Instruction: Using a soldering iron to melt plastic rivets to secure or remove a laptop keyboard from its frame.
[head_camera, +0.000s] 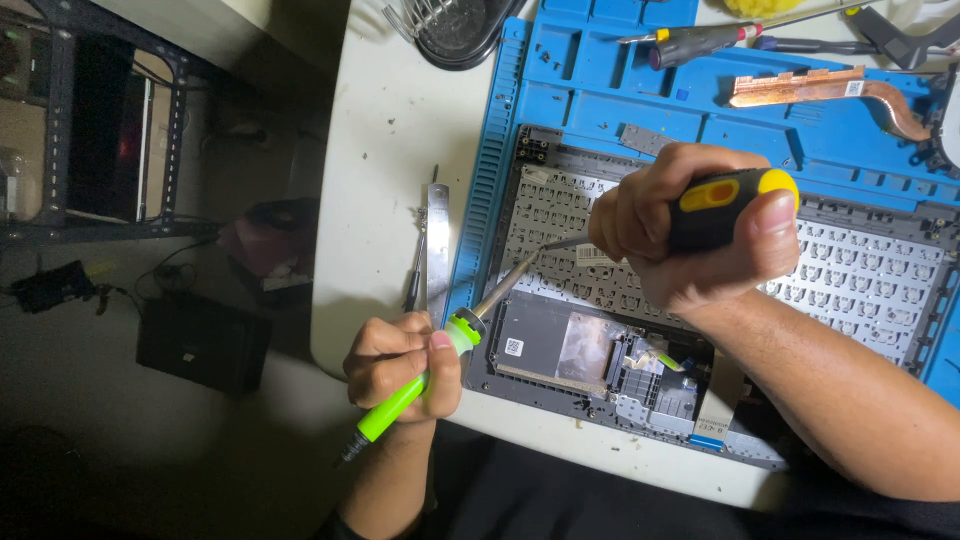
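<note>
Hands both full: your left hand (400, 362) grips the green soldering iron (425, 370), your right hand (690, 235) wraps the yellow-black screwdriver (725, 205), tips meeting over the opened laptop chassis (600, 370) on the blue mat (600, 100). Heatsink (830, 92) already out; keyboard frame remains.

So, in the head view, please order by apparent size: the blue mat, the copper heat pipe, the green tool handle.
1. blue mat, clearly largest.
2. copper heat pipe.
3. green tool handle; it looks near the pipe's length and lies closer to the camera, so this order is unsure.
</note>
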